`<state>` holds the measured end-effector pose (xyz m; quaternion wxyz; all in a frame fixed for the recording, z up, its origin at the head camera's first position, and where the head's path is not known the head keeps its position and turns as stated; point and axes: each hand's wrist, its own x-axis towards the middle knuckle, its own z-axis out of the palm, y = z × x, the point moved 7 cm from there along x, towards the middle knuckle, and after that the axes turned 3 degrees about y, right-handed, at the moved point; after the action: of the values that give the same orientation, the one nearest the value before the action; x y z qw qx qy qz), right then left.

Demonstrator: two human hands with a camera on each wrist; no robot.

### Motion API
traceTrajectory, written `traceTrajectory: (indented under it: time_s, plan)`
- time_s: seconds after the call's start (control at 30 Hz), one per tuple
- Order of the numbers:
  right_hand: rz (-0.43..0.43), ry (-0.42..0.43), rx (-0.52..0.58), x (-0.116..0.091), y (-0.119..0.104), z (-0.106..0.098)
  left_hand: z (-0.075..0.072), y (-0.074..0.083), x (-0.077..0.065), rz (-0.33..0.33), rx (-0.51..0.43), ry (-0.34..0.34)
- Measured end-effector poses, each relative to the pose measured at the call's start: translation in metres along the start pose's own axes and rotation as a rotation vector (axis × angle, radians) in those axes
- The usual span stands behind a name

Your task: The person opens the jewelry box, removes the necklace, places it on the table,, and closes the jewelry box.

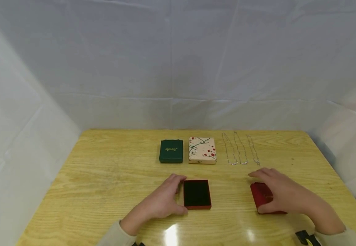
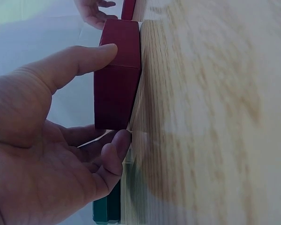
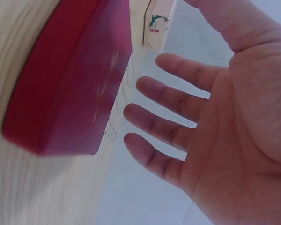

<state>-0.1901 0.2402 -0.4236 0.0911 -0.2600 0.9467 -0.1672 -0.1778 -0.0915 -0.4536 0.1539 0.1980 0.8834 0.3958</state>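
Note:
My left hand (image 1: 165, 200) holds a red jewelry box base (image 1: 197, 193) with a black lining by its left side. Its thumb lies on the near wall and its fingers reach the far corner; the base sits on the table, its red wall (image 2: 117, 89) facing the left wrist camera. My right hand (image 1: 284, 192) hovers over a red box lid (image 1: 261, 196) with gold lettering, partly hidden beneath the hand. In the right wrist view, the spread fingers (image 3: 166, 126) stand apart from the lid (image 3: 79, 89), with nothing in the palm.
Behind the red base stand a green jewelry box (image 1: 171, 151) with gold lettering and a cream floral box (image 1: 202, 150). To their right lie three silver necklaces (image 1: 240, 148). White sheeting (image 1: 171, 68) hangs beyond the wooden table (image 1: 110, 164).

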Motion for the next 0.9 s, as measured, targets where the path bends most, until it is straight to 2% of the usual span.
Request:
traceTrajectory:
  time_s: [0.3,0.63,0.9]
  plan:
    - [-0.036,-0.012,0.019,-0.01,0.015,0.007,0.001,0.0,0.0,0.001,0.007,0.001]
    - [0.044,-0.059,0.037,-0.019,0.032,0.013,0.001,-0.001,0.0,-0.006,0.01,-0.003]
    - [0.062,-0.059,0.054,-0.022,0.037,0.015,0.001,-0.001,0.0,-0.01,0.011,-0.011]
